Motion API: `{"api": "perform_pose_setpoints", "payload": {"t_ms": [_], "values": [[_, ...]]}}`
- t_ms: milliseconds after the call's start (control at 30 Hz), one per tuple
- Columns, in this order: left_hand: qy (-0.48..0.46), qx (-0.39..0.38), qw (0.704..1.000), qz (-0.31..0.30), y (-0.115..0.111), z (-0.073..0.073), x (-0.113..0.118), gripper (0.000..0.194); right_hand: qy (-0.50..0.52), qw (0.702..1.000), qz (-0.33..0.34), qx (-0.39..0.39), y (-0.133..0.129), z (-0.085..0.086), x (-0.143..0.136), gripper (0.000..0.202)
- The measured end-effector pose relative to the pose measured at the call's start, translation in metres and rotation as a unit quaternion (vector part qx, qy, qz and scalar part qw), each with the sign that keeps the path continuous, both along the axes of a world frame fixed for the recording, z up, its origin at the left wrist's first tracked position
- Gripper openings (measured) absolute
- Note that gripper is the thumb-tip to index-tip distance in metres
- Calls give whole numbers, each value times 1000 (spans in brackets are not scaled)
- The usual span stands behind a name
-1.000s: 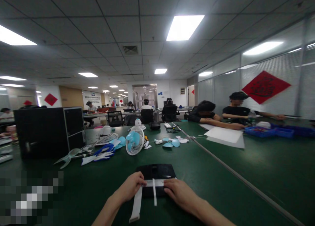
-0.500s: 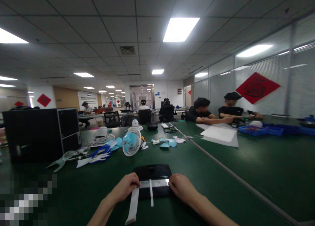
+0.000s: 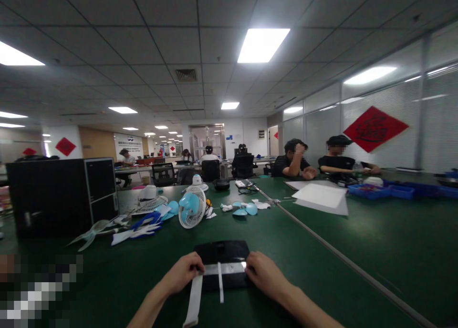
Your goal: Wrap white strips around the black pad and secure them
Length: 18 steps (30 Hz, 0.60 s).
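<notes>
We see, at the lower centre of the frame, a flat, glossy black rectangular panel (image 3: 229, 249) lying on a dark green tabletop (image 3: 293, 261), with a shiny whitish band (image 3: 232, 268) running across it and a narrow white strip (image 3: 221, 290) crossing the band and extending below the panel's near edge. We find the left hand (image 3: 186, 271) at the band's left end, thumb and fingertips pinched together on a broad white woven strap (image 3: 194, 299) that trails towards the bottom edge. The right hand (image 3: 264, 273) touches the band's right end with curled fingers; we cannot tell whether they grip it. Left of centre, we note a small fan with pale blue blades and a white cage (image 3: 192, 207), near blue-and-white fabric gloves (image 3: 141, 227); at the left stands a large black box-shaped case (image 3: 50, 194). At centre right lie white paper sheets (image 3: 322, 198), near shallow blue plastic trays (image 3: 370, 191).
</notes>
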<state>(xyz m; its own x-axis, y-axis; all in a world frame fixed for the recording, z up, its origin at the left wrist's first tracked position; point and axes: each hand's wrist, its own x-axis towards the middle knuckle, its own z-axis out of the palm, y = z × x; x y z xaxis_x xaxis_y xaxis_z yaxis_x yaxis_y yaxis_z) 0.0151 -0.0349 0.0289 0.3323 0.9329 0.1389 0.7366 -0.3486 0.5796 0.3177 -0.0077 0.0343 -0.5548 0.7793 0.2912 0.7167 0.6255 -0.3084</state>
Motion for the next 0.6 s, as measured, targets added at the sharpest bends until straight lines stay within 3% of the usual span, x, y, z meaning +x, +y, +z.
{"api": "perform_pose_setpoints", "payload": {"t_ms": [167, 300, 600], "values": [[11, 60, 993, 100, 12, -7, -18, 26, 45, 999, 5, 13, 4, 2, 3, 19], [116, 85, 968, 204, 25, -16, -43, 27, 61, 998, 10, 18, 14, 0, -1, 20], [168, 64, 938, 297, 28, -27, -80, 29, -19, 999, 35, 17, 55, 10, -60, 35]]}}
